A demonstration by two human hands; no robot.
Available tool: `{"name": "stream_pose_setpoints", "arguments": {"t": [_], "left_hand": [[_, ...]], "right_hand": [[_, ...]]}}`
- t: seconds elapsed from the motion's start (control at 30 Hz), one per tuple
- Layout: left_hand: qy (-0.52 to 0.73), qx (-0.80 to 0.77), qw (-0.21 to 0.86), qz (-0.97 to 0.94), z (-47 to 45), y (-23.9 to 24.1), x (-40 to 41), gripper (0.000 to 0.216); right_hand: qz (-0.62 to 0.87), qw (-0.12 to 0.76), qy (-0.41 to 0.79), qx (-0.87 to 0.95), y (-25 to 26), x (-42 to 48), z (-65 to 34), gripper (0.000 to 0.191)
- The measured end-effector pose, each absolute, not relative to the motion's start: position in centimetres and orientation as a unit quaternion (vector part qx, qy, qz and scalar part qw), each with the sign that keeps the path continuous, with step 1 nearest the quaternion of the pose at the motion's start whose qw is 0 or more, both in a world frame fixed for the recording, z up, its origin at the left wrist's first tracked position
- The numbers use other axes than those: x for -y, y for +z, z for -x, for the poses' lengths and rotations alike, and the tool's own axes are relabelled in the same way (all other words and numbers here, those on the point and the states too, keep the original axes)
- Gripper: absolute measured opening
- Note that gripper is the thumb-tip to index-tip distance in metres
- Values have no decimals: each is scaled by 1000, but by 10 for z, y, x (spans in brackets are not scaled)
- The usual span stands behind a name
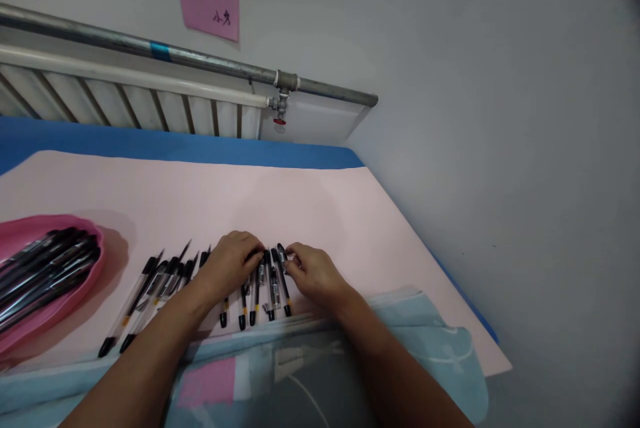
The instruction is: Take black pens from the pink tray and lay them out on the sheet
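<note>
Several clear-barrelled pens with black ends lie side by side between my hands, with loose clear-and-black pen caps among them. My left hand is closed at the pens' upper ends, thumb and forefinger together. What its fingertips hold is hidden. On the other side, my right hand pinches a pen cap beside the rightmost pen. More uncapped pens and caps are spread left of my left forearm, some with bare tips pointing away from me.
A pink basket full of black pens stands at the left. Pale pink sheeting covers the blue-edged table. A light-blue cloth lies along the near edge. Behind are a radiator and pipe; a wall rises at right.
</note>
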State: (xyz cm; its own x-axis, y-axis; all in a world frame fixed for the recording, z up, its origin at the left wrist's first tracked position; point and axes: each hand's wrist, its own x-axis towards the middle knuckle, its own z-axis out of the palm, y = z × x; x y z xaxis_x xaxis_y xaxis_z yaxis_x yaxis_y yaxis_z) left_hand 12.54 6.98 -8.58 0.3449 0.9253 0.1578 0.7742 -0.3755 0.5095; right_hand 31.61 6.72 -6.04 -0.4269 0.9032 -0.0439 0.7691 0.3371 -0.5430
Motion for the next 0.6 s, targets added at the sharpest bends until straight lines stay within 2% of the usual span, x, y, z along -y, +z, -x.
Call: {"name": "stream_pose_setpoints", "arguments": {"t": [0.6], "left_hand": [[202, -512, 172, -817, -124, -81, -64, 17]], "right_hand": [[511, 124, 226, 820, -61, -66, -316, 12]]}}
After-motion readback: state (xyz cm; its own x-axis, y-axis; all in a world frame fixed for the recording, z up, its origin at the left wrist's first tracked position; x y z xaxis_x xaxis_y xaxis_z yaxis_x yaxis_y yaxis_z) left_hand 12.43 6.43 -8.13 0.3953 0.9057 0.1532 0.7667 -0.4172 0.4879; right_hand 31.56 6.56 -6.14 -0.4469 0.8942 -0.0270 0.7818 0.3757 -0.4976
